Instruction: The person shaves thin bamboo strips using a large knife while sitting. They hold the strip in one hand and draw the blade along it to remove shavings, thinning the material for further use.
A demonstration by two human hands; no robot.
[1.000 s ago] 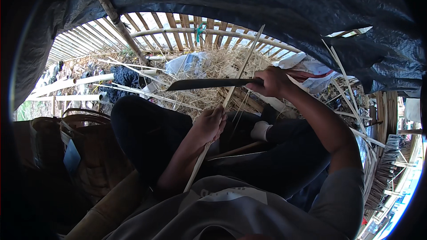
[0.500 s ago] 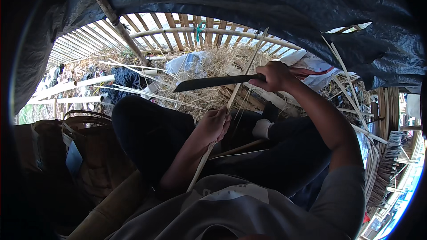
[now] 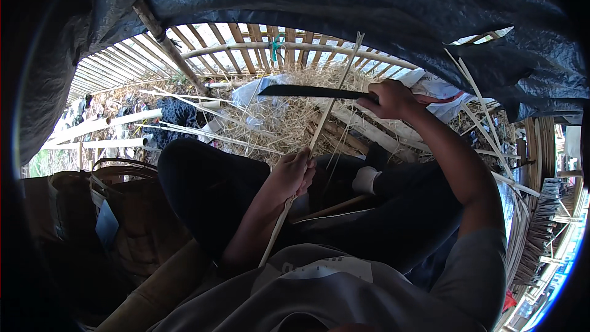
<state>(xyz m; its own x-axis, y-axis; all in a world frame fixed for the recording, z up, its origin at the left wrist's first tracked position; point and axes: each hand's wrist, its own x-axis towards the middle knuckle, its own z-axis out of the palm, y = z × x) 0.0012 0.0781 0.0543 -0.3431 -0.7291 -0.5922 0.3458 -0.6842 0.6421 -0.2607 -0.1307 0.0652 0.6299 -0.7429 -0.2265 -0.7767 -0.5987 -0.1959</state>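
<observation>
We find our left hand (image 3: 294,175) gripping the bamboo strip (image 3: 319,129), right hand (image 3: 387,99) clasping the knife (image 3: 307,91) across it — shavings (image 3: 276,120) lie beyond, most of the strip apparently untrimmed.

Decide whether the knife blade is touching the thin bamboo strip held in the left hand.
Cannot tell. In the head view the knife blade crosses the bamboo strip near the right hand, but the overlap shows neither contact nor a gap.

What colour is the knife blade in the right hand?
Dark, nearly black, on the knife blade; head view, the only one.
</observation>
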